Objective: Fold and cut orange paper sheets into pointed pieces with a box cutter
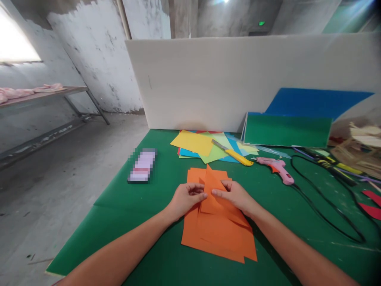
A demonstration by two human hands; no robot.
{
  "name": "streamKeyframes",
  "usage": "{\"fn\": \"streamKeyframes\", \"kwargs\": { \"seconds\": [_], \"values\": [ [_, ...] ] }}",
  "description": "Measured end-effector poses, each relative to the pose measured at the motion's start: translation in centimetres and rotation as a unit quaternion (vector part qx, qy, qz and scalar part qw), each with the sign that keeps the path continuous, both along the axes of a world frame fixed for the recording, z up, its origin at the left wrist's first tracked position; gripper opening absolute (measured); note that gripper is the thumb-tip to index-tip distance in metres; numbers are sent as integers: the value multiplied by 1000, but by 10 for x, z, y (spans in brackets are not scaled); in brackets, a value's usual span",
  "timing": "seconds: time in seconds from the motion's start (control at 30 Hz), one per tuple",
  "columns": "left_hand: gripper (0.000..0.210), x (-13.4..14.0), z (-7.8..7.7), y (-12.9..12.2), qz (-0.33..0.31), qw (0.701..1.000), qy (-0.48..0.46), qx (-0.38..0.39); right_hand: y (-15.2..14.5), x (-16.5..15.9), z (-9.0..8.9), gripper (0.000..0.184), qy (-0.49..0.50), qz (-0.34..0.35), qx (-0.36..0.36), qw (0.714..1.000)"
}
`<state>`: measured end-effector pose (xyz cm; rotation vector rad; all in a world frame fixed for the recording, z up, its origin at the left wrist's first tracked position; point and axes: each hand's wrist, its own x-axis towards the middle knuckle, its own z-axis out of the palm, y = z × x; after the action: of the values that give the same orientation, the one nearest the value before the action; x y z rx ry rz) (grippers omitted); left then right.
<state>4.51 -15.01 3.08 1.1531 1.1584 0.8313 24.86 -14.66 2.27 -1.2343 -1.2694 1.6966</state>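
Both of my hands are at a folded piece of orange paper (212,200), held just above several orange sheets (216,238) spread on the green table. My left hand (188,197) pinches its left edge between thumb and fingers. On the other side, my right hand (233,194) grips it with the thumb in front and the fingers behind. One corner of the folded paper points up and away from me. The sheets underneath overlap unevenly, and some of their edges are hidden by the paper and my hands.
Beyond the orange sheets lie coloured papers (193,142) with a yellow utility knife (238,156) on top. A pink glue gun (278,169) trails a black cord to the right. Pliers (333,167) lie farther right. A blurred phone (143,165) is at left. A white board (190,83) stands behind.
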Motion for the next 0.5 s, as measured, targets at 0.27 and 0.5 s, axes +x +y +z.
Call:
{"fn": "streamKeyframes", "kwargs": {
  "seconds": [0.27,0.5],
  "values": [
    [32,-2,1,1,11,1000,-7,-2,1,0,1,41,-9,10,8,1000],
    [30,1,-1,1,12,995,-49,86,2,1,2,39,-12,3,3,1000]
  ]
}}
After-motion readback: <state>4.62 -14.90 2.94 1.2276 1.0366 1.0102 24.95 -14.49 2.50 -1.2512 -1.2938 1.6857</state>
